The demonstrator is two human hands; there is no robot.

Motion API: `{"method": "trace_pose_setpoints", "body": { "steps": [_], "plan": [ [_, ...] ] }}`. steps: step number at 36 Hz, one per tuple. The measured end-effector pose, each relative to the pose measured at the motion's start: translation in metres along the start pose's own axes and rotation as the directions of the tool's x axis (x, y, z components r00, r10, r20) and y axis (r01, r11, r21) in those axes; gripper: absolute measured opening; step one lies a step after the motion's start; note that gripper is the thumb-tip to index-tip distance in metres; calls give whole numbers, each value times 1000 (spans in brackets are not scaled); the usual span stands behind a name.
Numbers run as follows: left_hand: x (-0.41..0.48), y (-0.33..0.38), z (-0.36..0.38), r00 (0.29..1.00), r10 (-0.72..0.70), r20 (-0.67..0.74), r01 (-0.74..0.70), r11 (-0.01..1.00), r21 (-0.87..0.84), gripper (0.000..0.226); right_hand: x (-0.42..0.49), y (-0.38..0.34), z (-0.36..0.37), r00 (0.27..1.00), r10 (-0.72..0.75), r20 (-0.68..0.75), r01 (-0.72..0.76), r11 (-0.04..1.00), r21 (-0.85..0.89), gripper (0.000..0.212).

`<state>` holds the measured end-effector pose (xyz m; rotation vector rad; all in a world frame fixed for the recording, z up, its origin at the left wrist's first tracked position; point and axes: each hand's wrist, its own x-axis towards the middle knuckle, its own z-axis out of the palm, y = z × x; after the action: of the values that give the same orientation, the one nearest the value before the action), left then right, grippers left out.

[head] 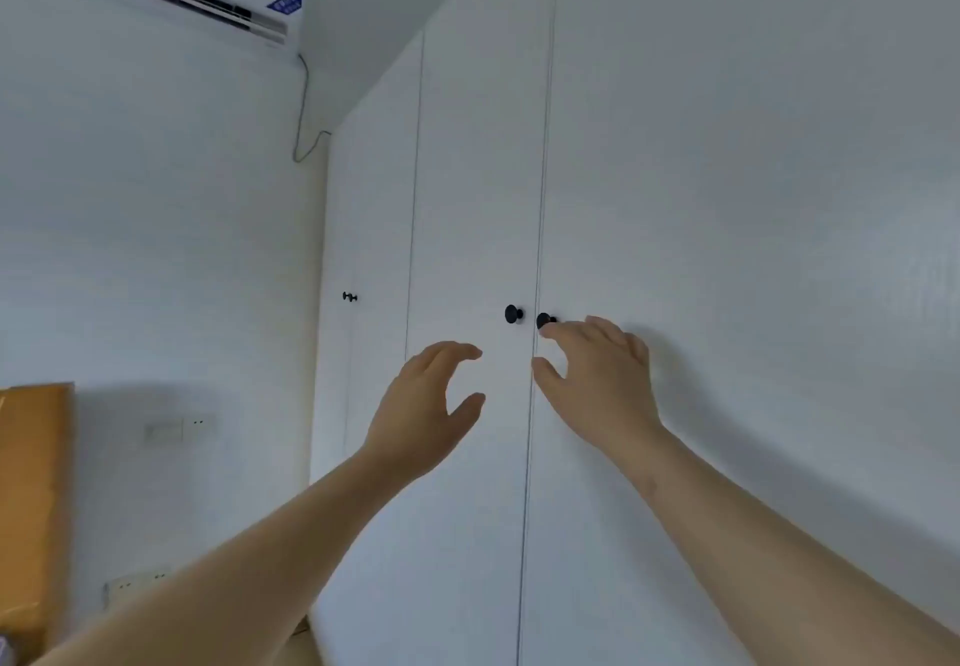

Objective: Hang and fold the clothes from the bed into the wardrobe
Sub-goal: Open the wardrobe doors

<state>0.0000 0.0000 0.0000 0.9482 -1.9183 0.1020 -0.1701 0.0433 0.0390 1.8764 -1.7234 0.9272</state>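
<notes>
1. The white wardrobe fills my view, its doors closed. Two black knobs sit either side of the centre seam.
2. My left hand is spread and empty. The left knob is at one o'clock from it.
3. My right hand is spread and empty too, with the right knob at eleven o'clock.
4. I should pinch each knob squarely and pull both doors evenly.
5. I cannot tell whether my forefinger touches the right knob. The bed and clothes are out of view.
</notes>
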Motion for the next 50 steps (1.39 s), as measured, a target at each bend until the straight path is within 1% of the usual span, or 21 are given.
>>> {"method": "trace_pose_setpoints", "body": {
  "steps": [2, 4, 5, 7, 8, 10, 13, 16, 19, 22, 24, 27, 30, 32, 35, 38, 40, 43, 45, 48, 50],
  "plan": [
    [25, -13, 12, 1000, 9, -21, -10, 999, -43, 42, 21, 10, 14, 998, -21, -60, 15, 994, -105, 41],
    [52, -25, 27, 999, 28, -20, -29, 999, -43, 42, 41, 18, 31, 996, -51, -75, 37, 982, -187, 39],
    [65, -32, 36, 999, 35, -15, -35, 998, -52, 44, 51, 21, 39, 994, -75, -84, 58, 981, -186, 39],
    [87, -45, 54, 1000, 20, -5, -21, 997, -74, 47, 66, 21, 56, 991, -66, -115, 46, 984, -173, 38],
    [97, -52, 62, 1000, 16, -7, -17, 996, -90, 48, 71, 19, 64, 986, -62, -157, 36, 985, -167, 36],
    [115, -66, 79, 1000, 15, -18, -18, 991, -134, 50, 79, 18, 82, 953, -99, -288, 35, 975, -219, 34],
    [135, -82, 100, 991, 116, -66, -127, 974, -188, 50, 92, 25, 100, 914, -103, -393, -12, 960, -281, 38],
    [151, -97, 118, 958, 254, -137, -279, 934, -223, 53, 104, 27, 110, 857, -95, -506, -84, 944, -319, 39],
    [170, -114, 132, 915, 377, -147, -404, 866, -294, 58, 114, 24, 122, 806, -91, -585, -158, 919, -361, 34],
    [184, -121, 146, 861, 473, -188, -509, 814, -280, 55, 117, 23, 125, 730, -68, -680, -236, 909, -344, 29],
    [191, -124, 151, 836, 516, -189, -549, 793, -265, 54, 121, 22, 132, 681, -62, -729, -307, 880, -363, 20],
    [195, -123, 157, 817, 549, -177, -577, 787, -218, 57, 124, 24, 137, 660, -85, -746, -381, 818, -431, 8],
    [196, -118, 165, 793, 568, -222, -604, 780, -161, 56, 124, 20, 137, 670, -69, -739, -435, 771, -466, 6],
    [195, -116, 167, 782, 567, -260, -613, 775, -153, 53, 124, 14, 136, 678, -26, -735, -458, 766, -450, 5],
    [194, -115, 167, 778, 567, -270, -619, 765, -178, 48, 123, 5, 136, 697, 56, -715, -500, 753, -428, 8],
    [193, -116, 162, 797, 561, -225, -602, 769, -215, 45, 123, -6, 135, 730, 177, -660, -541, 739, -401, 14],
    [193, -118, 159, 804, 560, -202, -595, 766, -244, 45, 122, -14, 131, 745, 297, -597, -568, 751, -335, 14],
    [193, -123, 153, 810, 566, -152, -585, 763, -277, 47, 120, -30, 125, 720, 415, -557, -591, 787, -177, 9],
    [190, -123, 149, 820, 558, -130, -569, 769, -291, 49, 118, -41, 120, 698, 462, -548, -593, 801, -80, 6],
    [177, -119, 137, 858, 513, -32, -481, 779, -402, 60, 110, -60, 112, 682, 494, -540, -564, 824, 42, 8],
    [167, -117, 129, 870, 493, -11, -444, 774, -452, 61, 101, -74, 107, 674, 497, -546, -535, 838, 102, 11]
  ]
}}
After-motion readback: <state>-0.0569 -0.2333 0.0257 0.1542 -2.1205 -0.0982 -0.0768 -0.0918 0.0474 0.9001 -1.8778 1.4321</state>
